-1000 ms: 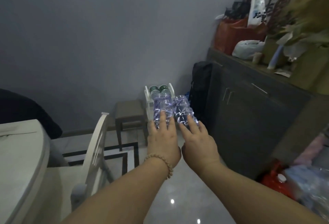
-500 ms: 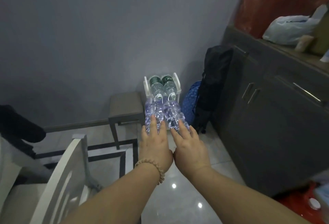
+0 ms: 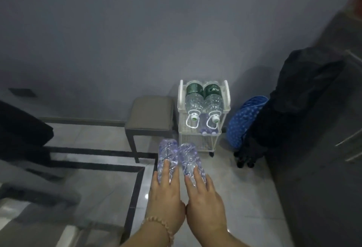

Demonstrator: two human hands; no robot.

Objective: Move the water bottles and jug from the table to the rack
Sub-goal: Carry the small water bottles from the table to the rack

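My left hand (image 3: 166, 193) grips a clear, bluish water bottle (image 3: 167, 151) held lengthwise, base pointing away from me. My right hand (image 3: 205, 199) grips a second clear bottle (image 3: 188, 154) beside it, the two bottles nearly touching. Both are held in the air just in front of a white tiered rack (image 3: 181, 97) that stands on the floor against the wall. On its top tier lie two large green-labelled bottles (image 3: 203, 99) with white caps facing me. Smaller bottle caps (image 3: 209, 132) show on the tier below.
A grey stool (image 3: 150, 113) stands left of the rack. A blue dotted bag (image 3: 244, 121) and a black bag (image 3: 297, 99) lean by a dark cabinet (image 3: 321, 168) on the right. A black-bordered rug (image 3: 88, 168) lies on the glossy tile floor.
The view has closed in on the rack and tilted down. Both hands with their bottles have dropped lower and sit closer to the rack's front.
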